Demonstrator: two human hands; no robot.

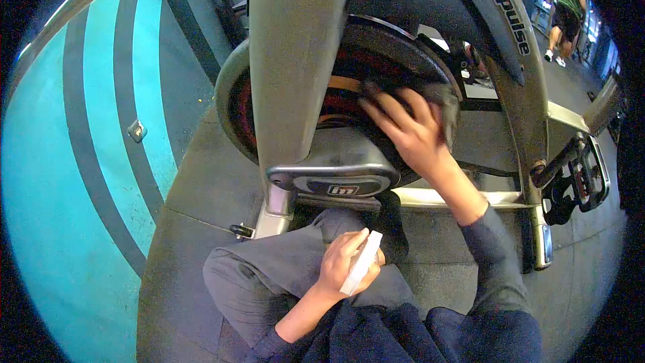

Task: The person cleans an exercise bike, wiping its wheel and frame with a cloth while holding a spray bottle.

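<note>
My right hand (416, 128) is wrapped against a dark cloth (440, 107) at the right side of the exercise bike's round flywheel (235, 101); its fingers are blurred by motion and reach over the wheel's face. Above my lap, my left hand (346, 262) grips a thin white object (363, 262), seen edge-on, with the fingers closed round it. Just beyond my knees is the bike's grey cover with a round-ended metallic panel (342, 181). A thick grey frame post (295, 60) hides part of the wheel.
A pedal (588, 171) juts out at the right. The beige base bar (463, 197) runs behind my right forearm. A small foot wheel (242, 230) sits at the lower left. Turquoise striped flooring (101, 161) lies left. A person (568, 7) stands at the upper right.
</note>
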